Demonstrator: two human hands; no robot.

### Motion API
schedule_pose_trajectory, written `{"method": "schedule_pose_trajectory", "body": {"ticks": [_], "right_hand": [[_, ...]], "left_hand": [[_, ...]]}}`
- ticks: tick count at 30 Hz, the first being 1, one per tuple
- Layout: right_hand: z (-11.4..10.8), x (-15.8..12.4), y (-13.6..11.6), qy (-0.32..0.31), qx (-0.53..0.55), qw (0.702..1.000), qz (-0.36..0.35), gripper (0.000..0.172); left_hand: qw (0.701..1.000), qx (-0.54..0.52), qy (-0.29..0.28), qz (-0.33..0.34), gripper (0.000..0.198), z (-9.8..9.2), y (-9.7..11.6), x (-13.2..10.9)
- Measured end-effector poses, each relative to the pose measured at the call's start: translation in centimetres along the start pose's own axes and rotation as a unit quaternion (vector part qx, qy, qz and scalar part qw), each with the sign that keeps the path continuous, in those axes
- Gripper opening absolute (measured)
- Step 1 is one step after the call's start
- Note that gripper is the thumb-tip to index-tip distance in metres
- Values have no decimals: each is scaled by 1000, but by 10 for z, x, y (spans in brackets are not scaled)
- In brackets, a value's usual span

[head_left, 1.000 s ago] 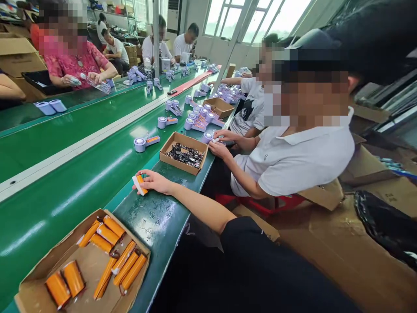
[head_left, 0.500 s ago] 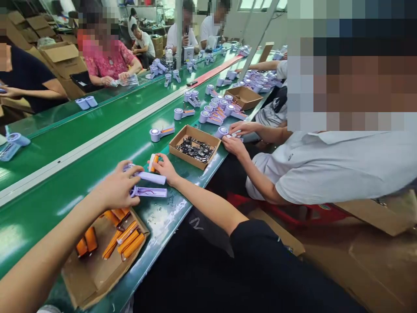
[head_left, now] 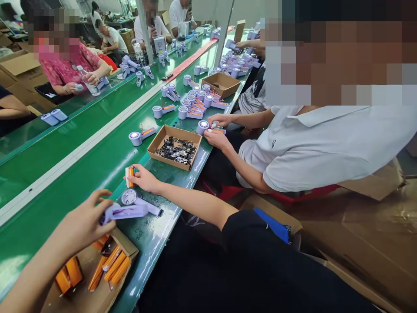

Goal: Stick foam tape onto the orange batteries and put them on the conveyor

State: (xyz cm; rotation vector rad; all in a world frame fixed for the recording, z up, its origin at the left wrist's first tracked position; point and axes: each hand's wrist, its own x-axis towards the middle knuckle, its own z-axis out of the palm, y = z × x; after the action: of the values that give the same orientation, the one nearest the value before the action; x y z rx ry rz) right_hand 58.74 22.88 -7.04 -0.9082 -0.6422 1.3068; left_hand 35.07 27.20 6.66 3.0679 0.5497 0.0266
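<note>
My left hand [head_left: 86,219] is closed on the head end of a lilac handheld fan [head_left: 130,211], whose hollow handle faces up and shows thin wires inside. A second lilac fan [head_left: 129,197] lies on the table just behind it, grille up, its handle partly covered by the held one. My right hand [head_left: 146,179] pinches an orange battery [head_left: 131,176] with a white strip along one side, upright above the green surface. Below my left forearm, an open cardboard box [head_left: 128,243] contains several orange batteries [head_left: 112,265].
Ahead stands a cardboard tray [head_left: 151,150] of black circuit boards [head_left: 176,150]. One fan with a battery in its handle [head_left: 136,138] lies beside it on the green belt [head_left: 81,174]. Several more fans [head_left: 195,102] cluster farther along. A co-worker's hands [head_left: 216,132] work close on the right.
My left hand has lifted one fan off the table, leaving the other lying behind it. The battery stays in my right hand. The whole view has turned to the right.
</note>
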Motion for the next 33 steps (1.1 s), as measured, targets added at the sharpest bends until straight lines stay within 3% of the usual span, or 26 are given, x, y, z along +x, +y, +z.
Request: {"method": "schedule_pose_trajectory", "body": {"ticks": [3,6,9,13,18,22,24,27,29,33], "right_hand": [[0,1,0,4,-13,1000,1,65],[-1,2,1,2,-6,1000,2,66],[-2,5,5,-3,2,1000,3,67],[-3,8,10,-20,19,1000,3,65],[-4,4,10,-3,-29,1000,-11,66],[-5,-6,7,2,-70,997,-25,59],[-3,-12,4,-9,-73,997,-25,58],[5,-15,-4,-36,-116,991,-50,58],[14,-4,-9,-63,-169,980,-84,57],[41,39,-13,-115,-292,942,-121,55]], "left_hand": [[984,20,43,-174,49,-14,-38,-5],[966,55,62,-246,49,-13,-76,-1],[976,33,41,-212,44,8,-111,4],[995,23,-8,-97,42,41,-141,12],[993,-15,-87,-79,49,50,-155,30],[977,-126,-126,-120,82,41,-167,45],[970,-158,-135,-128,89,37,-168,46],[956,-217,-134,-146,83,36,-158,42],[949,-239,-99,-178,72,39,-149,42],[952,-156,-55,-259,41,53,-139,48]]}}
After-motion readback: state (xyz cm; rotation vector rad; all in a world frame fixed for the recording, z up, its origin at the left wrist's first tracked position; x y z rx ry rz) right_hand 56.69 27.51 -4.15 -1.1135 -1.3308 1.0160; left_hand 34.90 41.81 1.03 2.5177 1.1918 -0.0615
